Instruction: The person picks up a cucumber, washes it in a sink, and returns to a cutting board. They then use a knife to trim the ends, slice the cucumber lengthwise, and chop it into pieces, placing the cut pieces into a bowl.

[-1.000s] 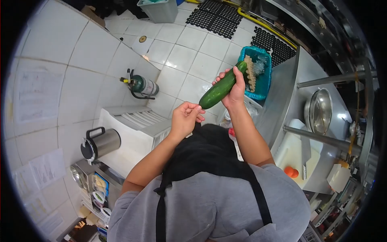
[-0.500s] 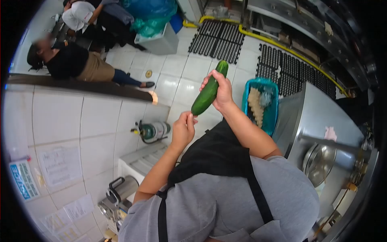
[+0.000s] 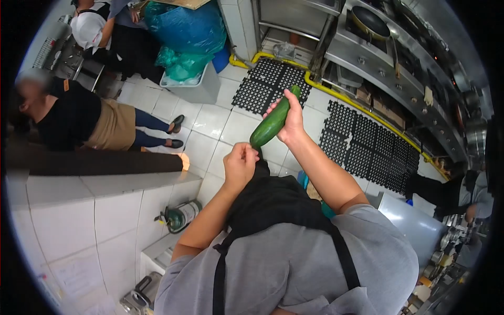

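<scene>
A long green cucumber [image 3: 272, 123] is held slanted in front of my body, its upper end leaning right. My right hand [image 3: 290, 119] wraps round its middle and upper part, with the thumb lying along it. At the lower end, the fingertips of my left hand [image 3: 242, 163] are pinched together against the tip. Both hands are in the air above the tiled floor [image 3: 210, 123].
Black mats [image 3: 362, 142] lie by the stove [image 3: 367, 52], which bears a pan [image 3: 370, 23]. A grey bin [image 3: 193, 90] with bags stands ahead. People [image 3: 73, 113] stand at left; another person [image 3: 475, 194] is at right, beyond a steel counter [image 3: 412, 223]. An extinguisher [image 3: 182, 216] is below left.
The view has shifted, showing more of the stove and a person at right. The teal tub is now mostly hidden behind my body and arm. My hands keep nearly the same hold on the cucumber.
</scene>
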Tool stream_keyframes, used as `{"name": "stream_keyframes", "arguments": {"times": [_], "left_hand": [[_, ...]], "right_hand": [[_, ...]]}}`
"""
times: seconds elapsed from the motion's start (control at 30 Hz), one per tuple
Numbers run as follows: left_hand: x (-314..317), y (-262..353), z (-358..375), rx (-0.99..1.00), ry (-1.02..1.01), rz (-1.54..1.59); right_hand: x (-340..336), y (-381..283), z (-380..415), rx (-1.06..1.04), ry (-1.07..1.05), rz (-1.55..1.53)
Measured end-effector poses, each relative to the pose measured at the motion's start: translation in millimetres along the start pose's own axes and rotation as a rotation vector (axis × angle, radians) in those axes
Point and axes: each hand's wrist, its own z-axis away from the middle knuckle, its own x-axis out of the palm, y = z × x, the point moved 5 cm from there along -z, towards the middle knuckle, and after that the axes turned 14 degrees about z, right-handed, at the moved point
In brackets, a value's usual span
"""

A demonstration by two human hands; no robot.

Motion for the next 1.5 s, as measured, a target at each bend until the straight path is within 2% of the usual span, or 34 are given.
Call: {"name": "stream_keyframes", "arguments": {"times": [0.07,0.13,0.17,0.33,0.43,0.5,0.6,0.67,0.73,0.8,0.83,0.87,0.93,0.97,1.1,1.13,1.27,1.33,1.4,1.5], "left_hand": [[9.8,-2.7,-64.3,-0.038,-0.009,0.072],[27.2,-16.1,-126.4,-0.370,-0.071,0.343],[36.7,-17.6,-155.7,-0.453,-0.103,0.386],[96.0,-16.7,-279.2,-0.596,-0.241,0.431],[142.0,-34.0,-348.2,-0.769,-0.324,0.651],[167.7,-45.6,-395.2,-0.768,-0.404,0.655],[202.1,-73.8,-468.7,-0.732,-0.509,0.662],[223.5,-74.1,-511.6,-0.833,-0.534,0.736],[246.8,-80.2,-553.6,-0.951,-0.628,0.780],[270.2,-75.3,-599.0,-0.912,-0.766,0.715],[276.5,-63.2,-619.1,-0.929,-0.655,0.616],[281.5,-61.8,-638.6,-0.913,-0.645,0.635],[280.2,-63.2,-681.8,-0.786,-0.530,0.462],[280.3,-64.3,-703.6,-0.804,-0.438,0.561],[267.1,-69.4,-801.1,-0.774,-0.444,0.662],[266.5,-74.4,-825.3,-0.772,-0.455,0.670],[280.0,-80.3,-910.2,-0.716,-0.572,0.722],[292.1,-75.4,-940.3,-0.767,-0.616,0.773],[304.5,-76.4,-969.8,-0.743,-0.633,0.737],[332.8,-87.3,-1013.8,-0.716,-0.665,0.850]], "right_hand": [[-0.8,-26.2,-44.4,0.006,0.075,-0.093],[1.5,-60.5,-83.7,-0.017,0.132,-0.084],[0.2,-78.9,-101.5,-0.062,0.159,-0.101],[-27.1,-153.6,-173.4,-0.164,0.324,-0.294],[-51.0,-193.9,-228.5,-0.217,0.326,-0.393],[-60.6,-226.2,-266.1,-0.239,0.339,-0.438],[-64.7,-279.9,-333.7,-0.207,0.244,-0.459],[-57.2,-312.8,-373.6,-0.201,0.234,-0.416],[-39.7,-343.9,-411.6,-0.098,0.166,-0.265],[-11.7,-368.1,-445.8,-0.059,0.066,-0.067],[-0.5,-371.0,-467.9,-0.041,0.028,-0.023],[10.3,-374.5,-489.4,-0.016,-0.008,0.026],[36.2,-392.6,-524.6,-0.057,-0.052,0.221],[47.1,-403.4,-544.2,-0.083,-0.108,0.314],[70.9,-448.8,-641.6,-0.047,-0.257,0.455],[73.6,-466.7,-667.3,-0.065,-0.181,0.457],[59.4,-568.4,-757.2,-0.079,-0.107,0.640],[47.4,-627.0,-787.6,-0.184,0.076,0.775],[29.1,-673.4,-818.5,-0.198,0.158,0.774],[-1.4,-728.8,-874.5,-0.176,0.230,0.772]]}}
